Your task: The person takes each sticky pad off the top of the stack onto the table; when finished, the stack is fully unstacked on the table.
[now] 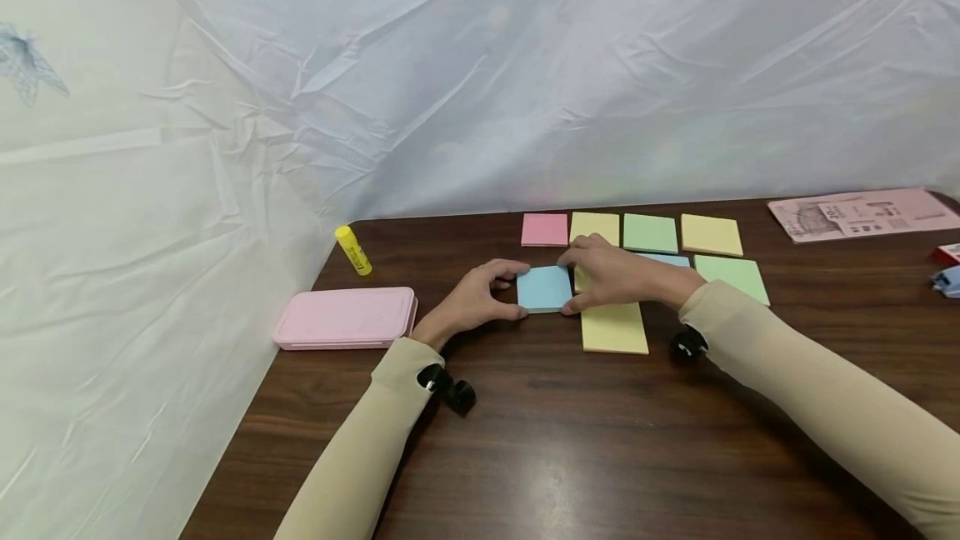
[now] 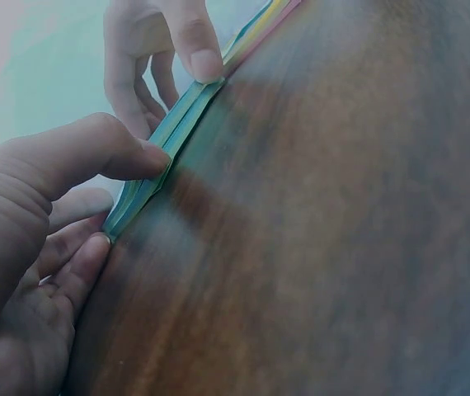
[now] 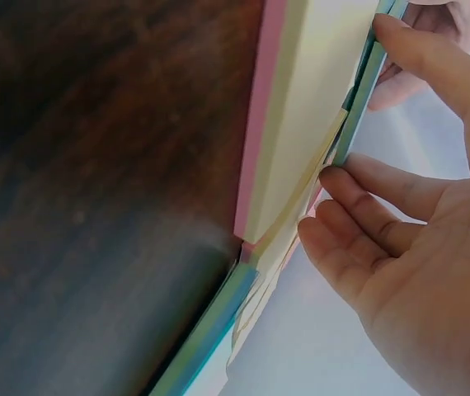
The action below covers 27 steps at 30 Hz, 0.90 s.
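A blue sticky-note pad (image 1: 544, 288) lies between my two hands. My left hand (image 1: 476, 298) grips its left side, thumb at the near corner and fingers at the far one. At the opposite side, my right hand (image 1: 618, 273) holds it by thumb and fingertips. Edge-on in the left wrist view, the pad (image 2: 165, 153) shows layered blue and green sheets. Just right of it is a yellow pad (image 1: 615, 330); another yellow pad is mostly hidden under my right hand. In the right wrist view, a yellow-topped pad (image 3: 301, 124) with pink bottom sheets stands close by.
Behind are a pink pad (image 1: 544, 229), yellow pads (image 1: 711, 234) and green pads (image 1: 650, 232), plus a blue one (image 1: 667, 259) partly covered. A pink case (image 1: 347, 318) and yellow glue stick (image 1: 353, 250) lie left. Far right is a pink printed packet (image 1: 862, 215). A white sheet hangs behind.
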Tool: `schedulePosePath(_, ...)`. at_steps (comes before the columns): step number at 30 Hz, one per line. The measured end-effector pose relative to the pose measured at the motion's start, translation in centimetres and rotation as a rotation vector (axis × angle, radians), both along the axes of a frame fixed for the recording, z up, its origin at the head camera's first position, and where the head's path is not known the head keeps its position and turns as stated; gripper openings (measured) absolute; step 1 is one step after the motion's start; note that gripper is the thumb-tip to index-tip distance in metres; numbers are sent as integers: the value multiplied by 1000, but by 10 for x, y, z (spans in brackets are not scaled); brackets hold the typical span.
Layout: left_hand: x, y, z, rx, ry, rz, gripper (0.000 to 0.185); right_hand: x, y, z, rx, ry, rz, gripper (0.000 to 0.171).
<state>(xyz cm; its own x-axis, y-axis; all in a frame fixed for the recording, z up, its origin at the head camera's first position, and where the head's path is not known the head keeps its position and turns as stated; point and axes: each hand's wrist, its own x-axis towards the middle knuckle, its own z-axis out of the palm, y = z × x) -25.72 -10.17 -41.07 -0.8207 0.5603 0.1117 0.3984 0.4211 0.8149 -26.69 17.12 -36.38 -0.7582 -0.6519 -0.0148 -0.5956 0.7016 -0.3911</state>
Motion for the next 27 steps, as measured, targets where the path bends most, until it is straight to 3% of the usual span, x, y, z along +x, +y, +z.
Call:
schedulePosePath(13,-1,1,-2,1,-11,8,69,8,21,12,-68,16,-32,68)
schedulePosePath(27,-1,-3,0,14,20,-32,64,37,78,33,-93,49,-100,70)
